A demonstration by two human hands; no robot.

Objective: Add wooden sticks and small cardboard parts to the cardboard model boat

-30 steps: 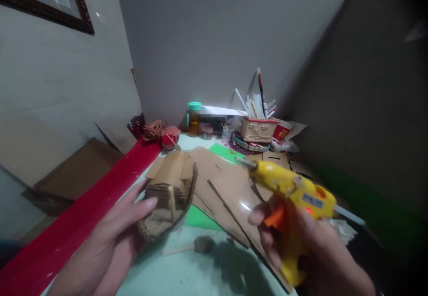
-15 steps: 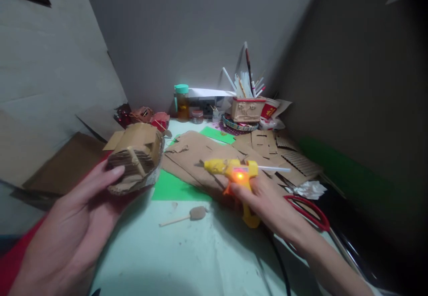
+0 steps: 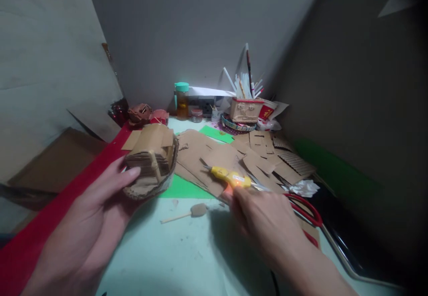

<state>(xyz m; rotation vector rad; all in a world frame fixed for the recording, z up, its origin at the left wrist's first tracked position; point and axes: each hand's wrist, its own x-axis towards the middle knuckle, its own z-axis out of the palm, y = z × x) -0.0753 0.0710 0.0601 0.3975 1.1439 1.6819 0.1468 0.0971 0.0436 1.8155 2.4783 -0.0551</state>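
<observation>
My left hand [image 3: 100,207] is closed around a small cardboard model [image 3: 152,153] with a curved roof and a rounded base, lifted above the table at left. Its thumb presses on the base; the other fingers are mostly hidden underneath. In my right hand [image 3: 264,211] is a yellow hot glue gun [image 3: 230,178] with a glowing orange light, its nozzle pointing left toward the model but apart from it. The gun's handle is hidden by the hand. Between the hands, a small paddle-shaped cardboard piece on a stick [image 3: 199,210] lies on the table.
Flat cardboard sheets [image 3: 200,153] cover the middle and right, over green paper [image 3: 185,188]. Red-handled scissors [image 3: 312,209] and crumpled paper [image 3: 306,188] lie at right, beside a black glossy panel [image 3: 354,238]. At the back stand a bottle [image 3: 182,102] and a box of glue sticks [image 3: 246,110].
The left hand and cardboard model have shifted right. My right hand has turned over the glue gun, tilting it and hiding its handle, and the gun sits slightly lower.
</observation>
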